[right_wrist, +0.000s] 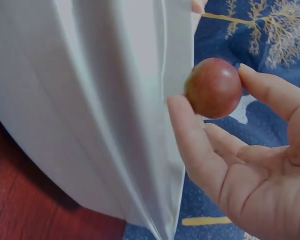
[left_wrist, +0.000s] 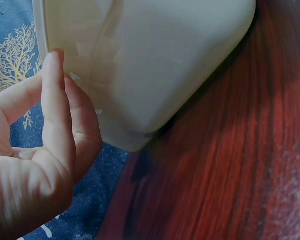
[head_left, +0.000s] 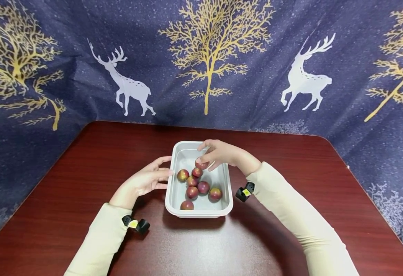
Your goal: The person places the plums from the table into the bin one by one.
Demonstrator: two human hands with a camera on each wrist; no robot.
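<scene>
A white plastic tub (head_left: 172, 193) stands on the table with several red and yellow-green plums (head_left: 192, 192) in it. Over the tub's far right part, my right hand (head_left: 218, 153) pinches one plum (right_wrist: 214, 88) between thumb and fingertip. That plum is above the rim in the right wrist view. My left hand (head_left: 149, 177) is at the tub's left side, its fairly straight fingers touching the wall near the rim. In the left wrist view, a fingertip (left_wrist: 54, 59) lies against the tub's rim.
The dark red wooden table (head_left: 118, 153) has a rounded far edge. Behind it hangs a blue cloth (head_left: 174, 96) with gold trees and white deer. Black wrist cameras (head_left: 245, 191) sit on both cream sleeves (head_left: 291, 211).
</scene>
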